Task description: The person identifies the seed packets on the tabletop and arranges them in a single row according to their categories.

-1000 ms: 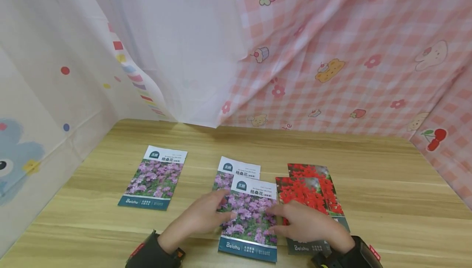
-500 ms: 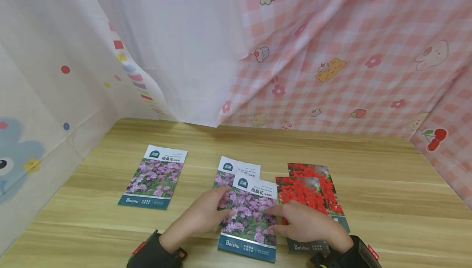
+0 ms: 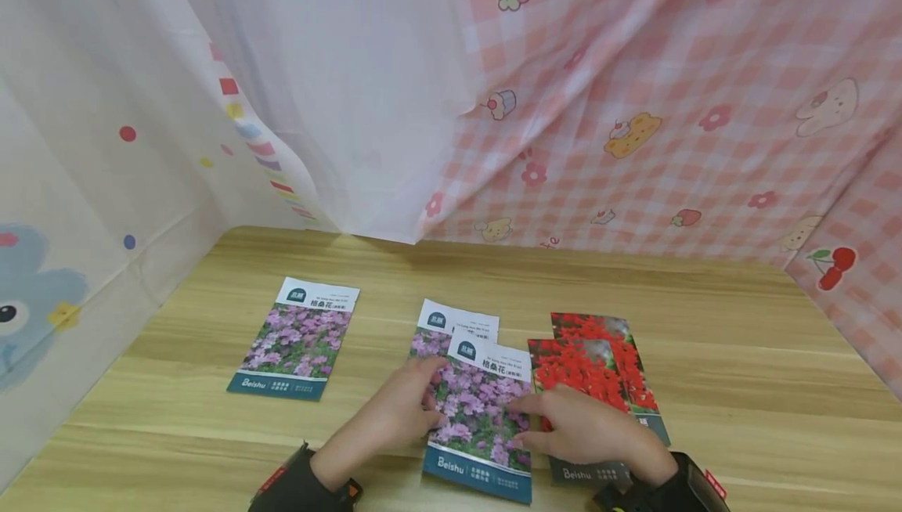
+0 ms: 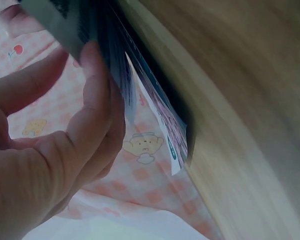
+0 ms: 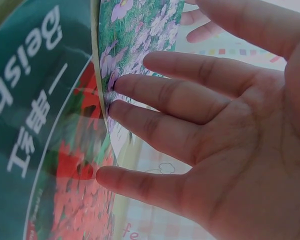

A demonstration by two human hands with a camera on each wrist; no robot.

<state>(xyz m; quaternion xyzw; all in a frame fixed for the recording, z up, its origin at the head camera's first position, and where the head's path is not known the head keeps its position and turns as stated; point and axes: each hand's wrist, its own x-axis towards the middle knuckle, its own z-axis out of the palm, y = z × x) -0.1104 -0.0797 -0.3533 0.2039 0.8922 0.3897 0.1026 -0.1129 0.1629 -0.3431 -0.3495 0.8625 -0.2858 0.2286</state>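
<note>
Left hand (image 3: 398, 406) and right hand (image 3: 578, 422) are apart with the front purple-flower packet (image 3: 479, 410) between them, right one straight-fingered, can't tell if left's pinching, probably flanking it to keep it steady.

High head view, close wrist views

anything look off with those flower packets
Slightly: the front purple packet overlaps the rear purple packet unevenly, as the front red packet does the rear red packet. Edges misalign; no spill or damage shows.
</note>
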